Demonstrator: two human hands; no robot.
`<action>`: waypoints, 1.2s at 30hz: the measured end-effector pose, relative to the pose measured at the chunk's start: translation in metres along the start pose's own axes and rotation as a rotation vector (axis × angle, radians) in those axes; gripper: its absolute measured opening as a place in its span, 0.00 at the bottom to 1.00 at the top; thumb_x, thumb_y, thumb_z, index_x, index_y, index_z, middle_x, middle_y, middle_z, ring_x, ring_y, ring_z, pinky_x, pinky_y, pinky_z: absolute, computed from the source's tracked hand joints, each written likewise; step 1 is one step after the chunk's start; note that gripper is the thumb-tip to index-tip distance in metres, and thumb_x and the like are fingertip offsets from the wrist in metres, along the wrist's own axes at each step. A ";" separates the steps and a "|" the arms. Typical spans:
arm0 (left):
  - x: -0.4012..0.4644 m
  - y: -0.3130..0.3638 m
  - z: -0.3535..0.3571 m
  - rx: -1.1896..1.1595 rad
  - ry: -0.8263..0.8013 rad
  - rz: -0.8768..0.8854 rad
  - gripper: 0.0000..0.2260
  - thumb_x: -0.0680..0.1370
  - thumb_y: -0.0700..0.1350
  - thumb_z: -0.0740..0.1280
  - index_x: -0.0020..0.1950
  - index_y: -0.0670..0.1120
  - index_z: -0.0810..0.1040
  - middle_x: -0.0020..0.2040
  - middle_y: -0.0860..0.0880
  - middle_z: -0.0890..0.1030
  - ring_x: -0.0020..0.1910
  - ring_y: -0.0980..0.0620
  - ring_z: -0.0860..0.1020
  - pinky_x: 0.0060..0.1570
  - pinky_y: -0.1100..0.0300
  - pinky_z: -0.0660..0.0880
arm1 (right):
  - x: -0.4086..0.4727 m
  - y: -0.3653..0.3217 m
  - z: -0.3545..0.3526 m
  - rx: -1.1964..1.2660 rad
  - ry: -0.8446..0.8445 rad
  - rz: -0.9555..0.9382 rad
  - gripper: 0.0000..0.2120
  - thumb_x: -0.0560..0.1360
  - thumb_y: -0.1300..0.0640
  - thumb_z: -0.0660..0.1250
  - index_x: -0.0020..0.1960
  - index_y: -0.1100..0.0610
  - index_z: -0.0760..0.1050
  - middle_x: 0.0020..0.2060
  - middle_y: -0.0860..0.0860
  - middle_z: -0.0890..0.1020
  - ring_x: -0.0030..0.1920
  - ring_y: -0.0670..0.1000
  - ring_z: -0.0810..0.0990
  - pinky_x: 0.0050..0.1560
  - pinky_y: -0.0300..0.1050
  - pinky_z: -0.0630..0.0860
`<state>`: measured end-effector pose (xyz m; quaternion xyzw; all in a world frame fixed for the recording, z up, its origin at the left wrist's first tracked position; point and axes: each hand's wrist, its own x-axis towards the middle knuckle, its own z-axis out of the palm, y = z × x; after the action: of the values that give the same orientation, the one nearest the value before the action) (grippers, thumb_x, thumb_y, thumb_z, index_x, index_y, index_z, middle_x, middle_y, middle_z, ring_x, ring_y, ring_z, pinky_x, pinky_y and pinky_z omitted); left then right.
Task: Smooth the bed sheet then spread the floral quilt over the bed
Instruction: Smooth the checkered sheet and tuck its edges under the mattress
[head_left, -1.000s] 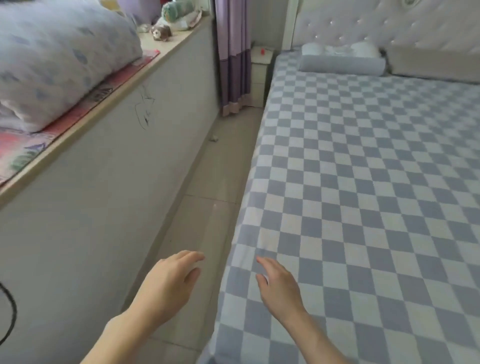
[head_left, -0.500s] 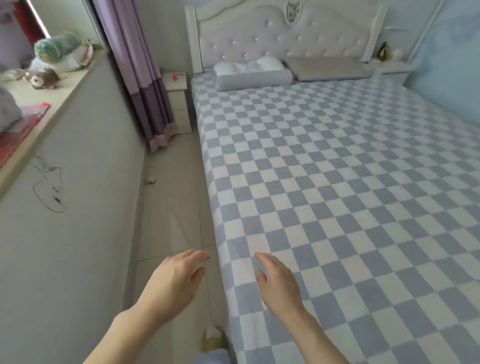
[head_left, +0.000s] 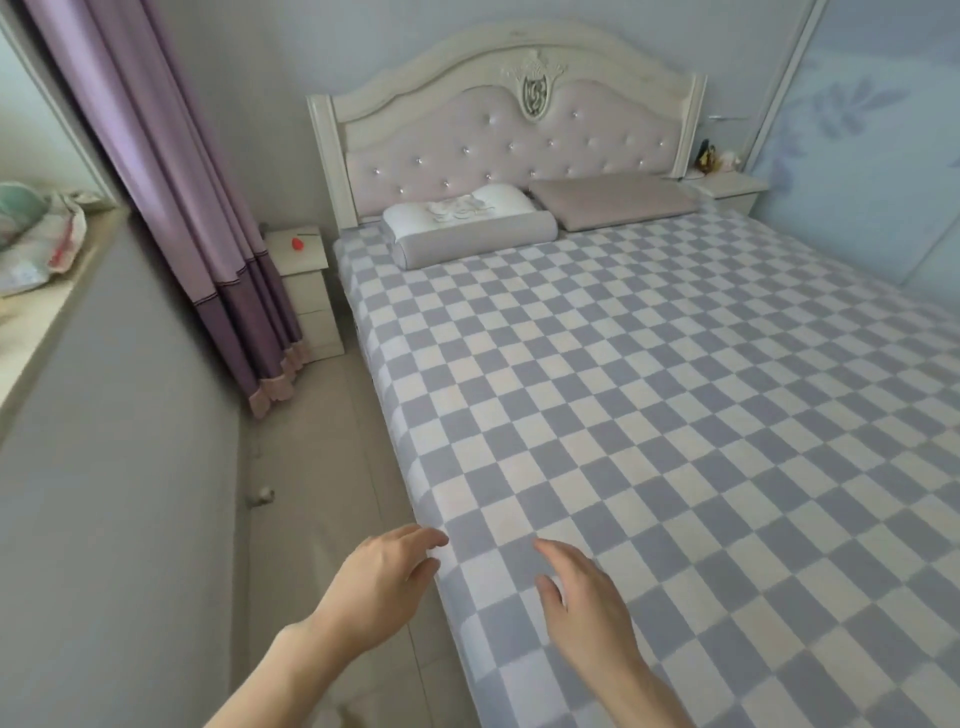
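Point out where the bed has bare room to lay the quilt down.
The checked sheet lies bare from the pillows down to the hands, and across to the wall side. Crowded only at the headboard: white pillow and beige pillow. Left hand and right hand hover at the near edge.

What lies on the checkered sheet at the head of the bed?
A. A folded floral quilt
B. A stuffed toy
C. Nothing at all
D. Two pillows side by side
D: a white contoured pillow and a flat beige pillow lie side by side on the checkered sheet below the tufted headboard.
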<state>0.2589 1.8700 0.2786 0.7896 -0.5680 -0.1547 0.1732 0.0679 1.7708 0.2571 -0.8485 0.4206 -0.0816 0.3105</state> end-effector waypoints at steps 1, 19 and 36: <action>0.019 -0.014 -0.007 0.003 -0.006 0.004 0.14 0.80 0.46 0.57 0.64 0.51 0.72 0.61 0.57 0.76 0.59 0.55 0.75 0.55 0.66 0.67 | 0.019 -0.007 0.005 0.003 0.015 -0.002 0.19 0.80 0.56 0.54 0.71 0.49 0.62 0.69 0.42 0.66 0.69 0.44 0.65 0.67 0.35 0.60; 0.390 -0.259 -0.200 0.056 -0.053 0.263 0.19 0.77 0.51 0.51 0.64 0.52 0.72 0.62 0.58 0.75 0.59 0.54 0.75 0.57 0.65 0.68 | 0.416 -0.178 0.040 0.090 0.248 0.189 0.20 0.79 0.55 0.56 0.70 0.46 0.62 0.68 0.41 0.68 0.67 0.44 0.68 0.63 0.35 0.64; 0.751 -0.441 -0.288 0.086 -0.111 0.055 0.14 0.80 0.46 0.58 0.66 0.51 0.71 0.66 0.56 0.73 0.64 0.55 0.72 0.62 0.65 0.66 | 0.842 -0.233 0.045 0.351 0.122 0.261 0.18 0.80 0.56 0.56 0.69 0.50 0.64 0.68 0.44 0.68 0.68 0.45 0.67 0.66 0.37 0.64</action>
<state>0.9880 1.3141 0.3020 0.7706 -0.6043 -0.1688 0.1114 0.7726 1.2533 0.2569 -0.7136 0.5241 -0.1640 0.4350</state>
